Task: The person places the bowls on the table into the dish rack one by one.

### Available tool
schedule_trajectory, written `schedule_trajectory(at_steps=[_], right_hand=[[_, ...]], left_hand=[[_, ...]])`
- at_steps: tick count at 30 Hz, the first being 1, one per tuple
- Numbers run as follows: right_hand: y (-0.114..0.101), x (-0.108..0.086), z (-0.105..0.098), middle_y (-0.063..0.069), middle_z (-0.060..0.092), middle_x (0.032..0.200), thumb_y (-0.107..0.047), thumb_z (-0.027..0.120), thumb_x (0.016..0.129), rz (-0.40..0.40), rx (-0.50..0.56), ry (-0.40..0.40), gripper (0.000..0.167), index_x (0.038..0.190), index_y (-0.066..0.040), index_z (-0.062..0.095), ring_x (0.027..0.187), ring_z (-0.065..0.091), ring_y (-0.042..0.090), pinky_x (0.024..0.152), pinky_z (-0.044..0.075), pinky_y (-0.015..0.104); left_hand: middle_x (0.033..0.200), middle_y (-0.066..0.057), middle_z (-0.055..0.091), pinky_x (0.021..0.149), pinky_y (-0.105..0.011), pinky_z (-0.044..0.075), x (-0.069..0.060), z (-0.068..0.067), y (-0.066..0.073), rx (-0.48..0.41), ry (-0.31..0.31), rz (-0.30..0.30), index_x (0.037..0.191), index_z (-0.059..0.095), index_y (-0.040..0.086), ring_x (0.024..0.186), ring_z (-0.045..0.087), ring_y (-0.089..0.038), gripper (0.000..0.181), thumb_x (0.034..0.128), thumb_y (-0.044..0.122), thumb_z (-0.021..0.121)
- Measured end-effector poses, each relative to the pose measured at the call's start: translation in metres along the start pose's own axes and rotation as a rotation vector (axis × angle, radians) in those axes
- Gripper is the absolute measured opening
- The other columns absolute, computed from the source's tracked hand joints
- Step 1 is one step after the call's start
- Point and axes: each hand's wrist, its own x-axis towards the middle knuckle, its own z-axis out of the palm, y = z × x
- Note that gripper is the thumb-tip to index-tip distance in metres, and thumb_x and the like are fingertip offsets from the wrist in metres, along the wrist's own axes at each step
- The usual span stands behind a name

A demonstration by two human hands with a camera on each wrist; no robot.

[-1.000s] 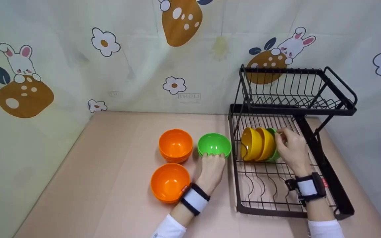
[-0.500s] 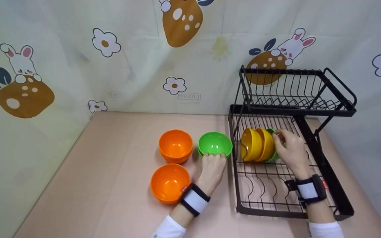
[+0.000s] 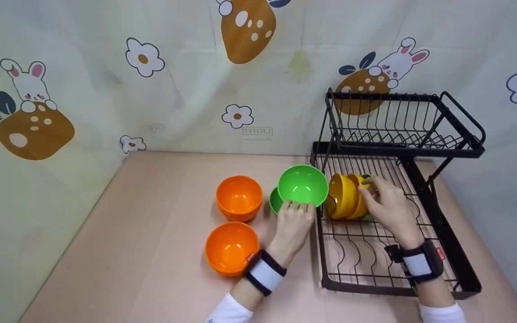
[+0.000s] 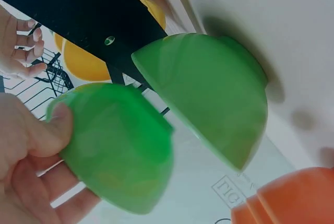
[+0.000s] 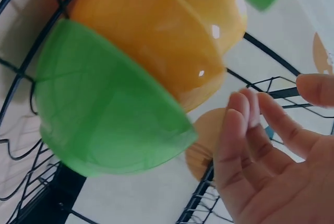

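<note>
The left hand [image 3: 292, 224] grasped a green bowl [image 3: 303, 185], thumb on its outside and fingers curled at the rim, and held it beside the left edge of the one black rack [image 3: 366, 290]. A second green bowl [image 4: 209, 91] sat on the table [image 3: 151, 246], near the held one but apart from it, and partly covered by it in the head view. The right hand [image 3: 388, 208] gripped nothing; its fingers were lightly bent, just beside the bowls in the rack.

Three bowls stood on their sides in the lower of the rack's two tiers: two yellow bowls [image 3: 343, 197], close together, and a third green bowl [image 5: 104, 104] just to their right. That made three green ones in sight.

Orange bowls [image 3: 238, 195] stood at two spots left of the green: a nested stack of at least two at the back, and another spot nearer the person, where more than one could not be made out. Two wrist straps [image 3: 265, 272] and two white sleeves [image 3: 230, 309] showed. Behind hung a pale curtain [image 3: 186, 89].
</note>
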Motion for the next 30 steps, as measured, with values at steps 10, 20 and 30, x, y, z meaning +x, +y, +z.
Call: schedule_trajectory(at_steps=[10, 20, 30], right_hand=[[-0.017, -0.004, -0.002, 0.027, 0.073, 0.107, -0.015, 0.065, 0.109, 0.04, 0.048, -0.083, 0.037, 0.134, 0.013, 0.063, 0.085, 0.072, 0.037, 0.066, 0.061, 0.035], [-0.027, -0.006, 0.003, 0.036, 0.068, 0.117, -0.013, 0.058, 0.109, 0.032, 0.155, -0.093, 0.05, 0.147, 0.018, 0.05, 0.097, 0.075, 0.048, 0.077, 0.066, 0.053], [-0.027, -0.008, 0.008, 0.043, 0.061, 0.131, -0.007, 0.06, 0.105, 0.002, 0.197, -0.004, 0.048, 0.144, 0.02, 0.052, 0.11, 0.068, 0.059, 0.092, 0.06, 0.066]], left_hand=[[0.09, 0.01, 0.079, 0.094, -0.025, 0.058, 0.003, -0.007, -0.002, -0.076, 0.202, 0.138, 0.095, 0.076, 0.022, 0.085, 0.074, -0.005, 0.024, 0.0781, 0.017, 0.092], [0.096, 0.009, 0.081, 0.095, -0.024, 0.058, 0.004, -0.013, 0.002, -0.121, 0.281, 0.256, 0.096, 0.077, 0.023, 0.09, 0.075, -0.005, 0.02, 0.0828, 0.02, 0.092], [0.092, 0.01, 0.081, 0.094, -0.022, 0.058, 0.006, -0.015, 0.007, -0.161, 0.382, 0.288, 0.089, 0.074, 0.022, 0.087, 0.074, -0.003, 0.018, 0.0847, 0.021, 0.092]])
